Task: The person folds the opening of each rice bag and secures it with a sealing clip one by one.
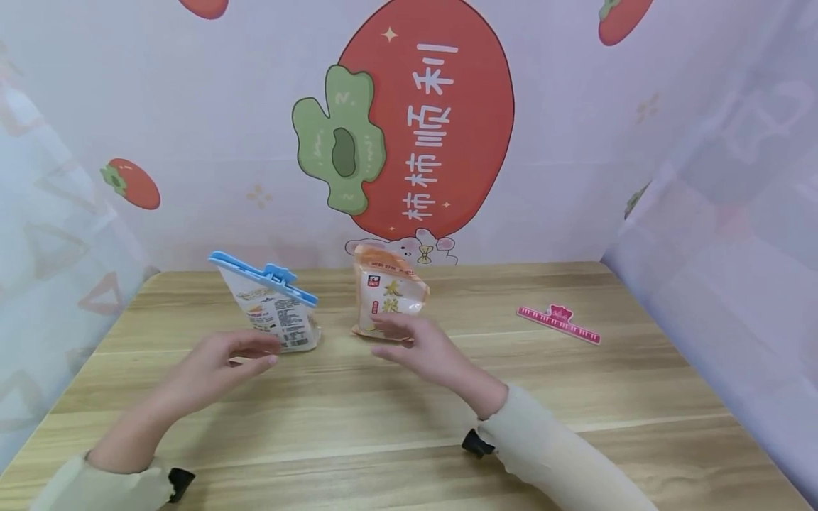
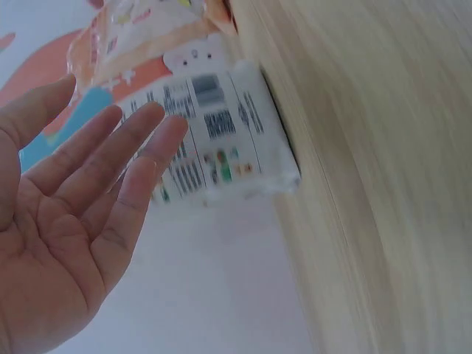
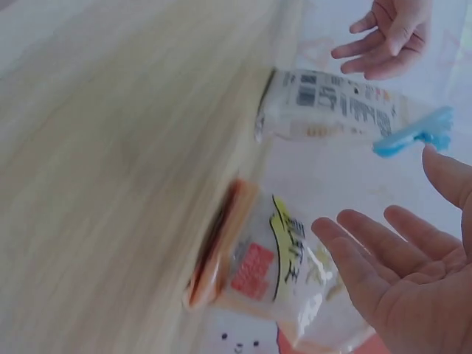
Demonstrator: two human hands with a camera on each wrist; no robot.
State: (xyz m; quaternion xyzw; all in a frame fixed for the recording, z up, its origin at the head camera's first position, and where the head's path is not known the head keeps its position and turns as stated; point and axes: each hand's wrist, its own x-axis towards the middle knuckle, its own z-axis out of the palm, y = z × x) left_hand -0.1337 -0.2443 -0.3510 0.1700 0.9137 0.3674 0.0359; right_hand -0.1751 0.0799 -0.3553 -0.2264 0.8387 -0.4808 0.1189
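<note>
Packet [image 1: 290,321], white, topped by a blue clip [image 1: 265,279], stands left of centre in the head view, near your left grip [image 1: 207,369]. Orange-edged bag [image 1: 391,287] stands at centre, near your right grip [image 1: 431,353]. You have both grips spread. Pink clip [image 1: 559,325] lies at right.

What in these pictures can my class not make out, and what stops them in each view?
Head: some of the orange bag's lower front, behind the right hand.
Head: fine lettering on the pink clip, too small.
Left wrist: part of the blue clip, behind the left hand; part of the orange bag, cut off by the top edge.
Right wrist: small print on the white bag, blurred.
</note>
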